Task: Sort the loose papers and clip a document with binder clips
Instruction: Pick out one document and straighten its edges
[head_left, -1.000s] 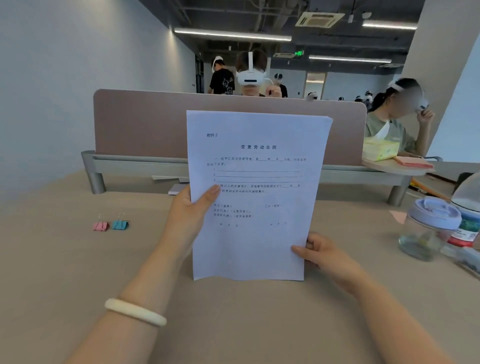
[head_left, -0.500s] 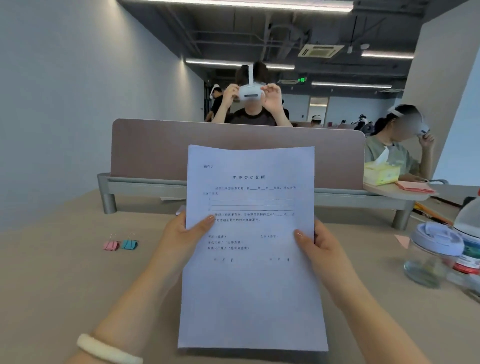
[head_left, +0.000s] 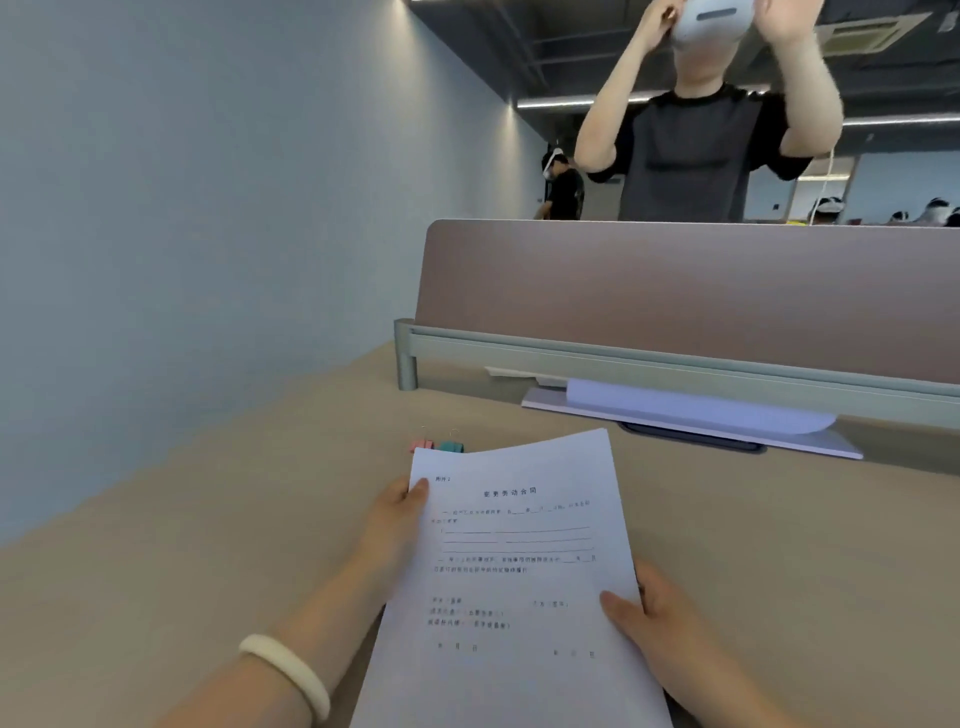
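A white printed document lies tilted low over the beige desk, held by both hands. My left hand grips its upper left edge, thumb on the top sheet. On the right edge, lower down, my right hand pinches the paper. Just past the document's top left corner sit a pink binder clip and a teal binder clip, partly hidden by the paper. More white papers lie curled on a stack under the partition.
A brown desk partition on a grey rail crosses the far side. A person in a dark shirt stands behind it, hands at a headset. A blue-grey wall runs along the left.
The document has come down from upright toward the desk and leans left. My left hand has slid up to its top left corner. The view has swung left, so the jar and bottle are out of sight.
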